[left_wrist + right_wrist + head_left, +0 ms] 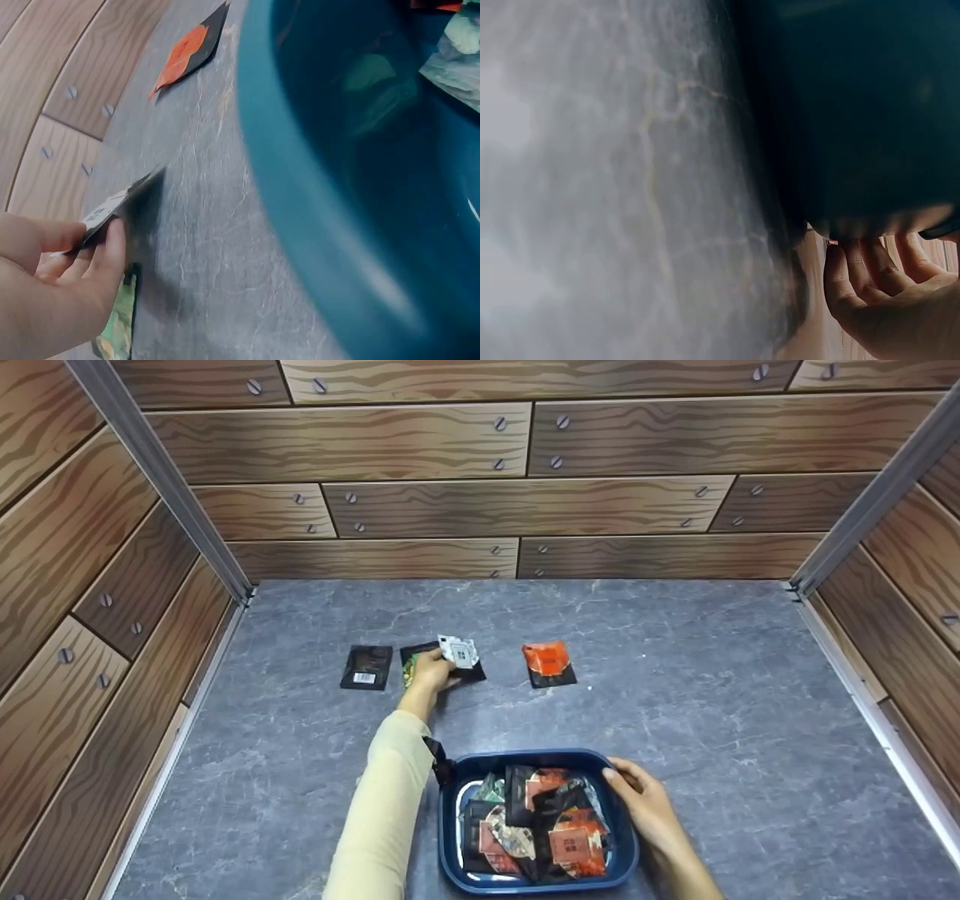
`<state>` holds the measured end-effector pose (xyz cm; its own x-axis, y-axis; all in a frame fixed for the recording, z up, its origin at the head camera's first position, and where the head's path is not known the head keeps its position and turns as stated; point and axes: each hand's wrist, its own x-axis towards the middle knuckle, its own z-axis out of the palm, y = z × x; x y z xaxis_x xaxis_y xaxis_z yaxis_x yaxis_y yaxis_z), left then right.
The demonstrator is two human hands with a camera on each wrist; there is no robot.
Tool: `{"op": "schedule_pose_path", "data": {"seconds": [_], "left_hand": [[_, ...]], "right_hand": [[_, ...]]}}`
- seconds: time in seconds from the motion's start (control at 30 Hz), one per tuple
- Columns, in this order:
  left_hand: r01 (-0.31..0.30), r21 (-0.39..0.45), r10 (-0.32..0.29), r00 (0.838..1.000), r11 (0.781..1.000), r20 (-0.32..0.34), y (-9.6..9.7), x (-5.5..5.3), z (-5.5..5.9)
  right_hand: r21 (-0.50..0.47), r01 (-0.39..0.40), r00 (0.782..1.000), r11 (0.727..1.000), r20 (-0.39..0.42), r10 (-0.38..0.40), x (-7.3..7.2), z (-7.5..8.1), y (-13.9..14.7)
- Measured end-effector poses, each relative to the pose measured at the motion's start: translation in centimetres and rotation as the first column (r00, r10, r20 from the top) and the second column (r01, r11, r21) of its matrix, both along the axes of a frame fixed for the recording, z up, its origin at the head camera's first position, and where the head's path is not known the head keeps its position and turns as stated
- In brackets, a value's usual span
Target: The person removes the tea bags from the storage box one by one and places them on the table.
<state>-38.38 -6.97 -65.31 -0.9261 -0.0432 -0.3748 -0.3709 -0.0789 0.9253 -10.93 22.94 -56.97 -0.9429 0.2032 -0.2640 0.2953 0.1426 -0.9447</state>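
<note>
Black and small, a barcoded packet (366,667) lay farthest left on the grey marbled counter (712,697), toward the far side. Just right of it, a green-and-black packet (409,666) lay partly hidden under the person's left hand (431,673). That hand's grip was clamped on a white-and-black packet (460,654), thumb and fingers pinching it, raised above the counter. On the near side, right of the left sleeve, stood a blue basin (540,888) holding a heap of packets (574,844). Beyond it lay an orange-and-black packet (549,661). Farthest right, the right hand (645,804) gripped the basin's edge, thumb over the rim, fingers curled against the outside.
</note>
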Motion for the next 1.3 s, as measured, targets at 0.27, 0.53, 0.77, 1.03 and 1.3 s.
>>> {"op": "schedule_pose_path", "data": {"seconds": [0.27,0.53,0.77,1.03,1.3], "left_hand": [[0.047,-0.219,-0.075,0.99,0.975,-0.122,-0.1,-0.2,-0.5],[-0.102,-0.359,0.029,0.978,0.928,-0.205,0.5,6.5,10.2],[-0.147,-0.377,0.054,0.968,0.914,-0.244,0.5,7.3,11.0],[-0.069,-0.464,-0.11,0.931,0.883,-0.347,1.1,8.7,12.4],[0.118,-0.645,-0.461,0.795,0.755,-0.394,1.2,12.2,14.5]], "right_hand": [[0.008,-0.001,1.0,1.0,0.0,0.001,0.1,0.1,0.0],[0.001,-0.006,1.0,1.0,-0.017,0.006,0.3,0.1,-0.1],[0.02,-0.009,1.0,1.0,-0.01,0.009,0.4,0.1,-0.1],[0.057,-0.019,1.0,0.998,-0.011,0.02,0.4,0.2,0.2],[0.071,-0.025,0.998,0.997,-0.049,0.028,0.2,0.0,0.2]]}}
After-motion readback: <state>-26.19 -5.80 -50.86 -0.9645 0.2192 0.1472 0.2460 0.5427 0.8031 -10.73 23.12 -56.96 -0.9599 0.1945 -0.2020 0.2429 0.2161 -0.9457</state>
